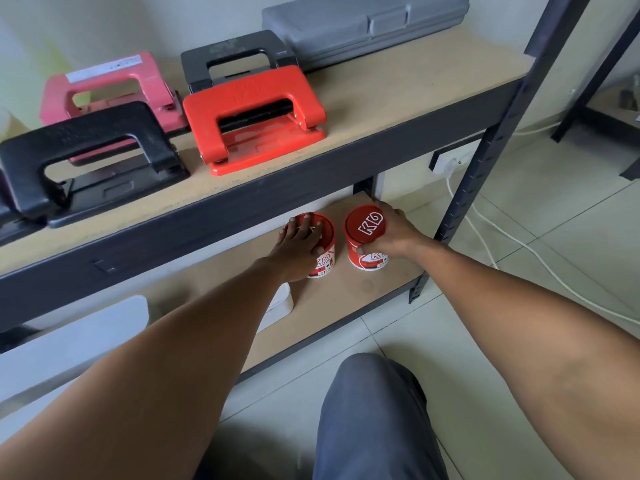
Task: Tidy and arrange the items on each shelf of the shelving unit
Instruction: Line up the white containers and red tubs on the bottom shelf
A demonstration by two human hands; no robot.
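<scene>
The right hand grips a red-lidded tub round its side; the left hand lies on top of a matching tub, thumb curled down its side. Both tubs stand side by side, slightly apart, on the lower shelf, beneath four hole punches.

We view from one head-mounted wide-angle camera, facing forward and down, close to the shelving unit, above both outstretched arms.
</scene>
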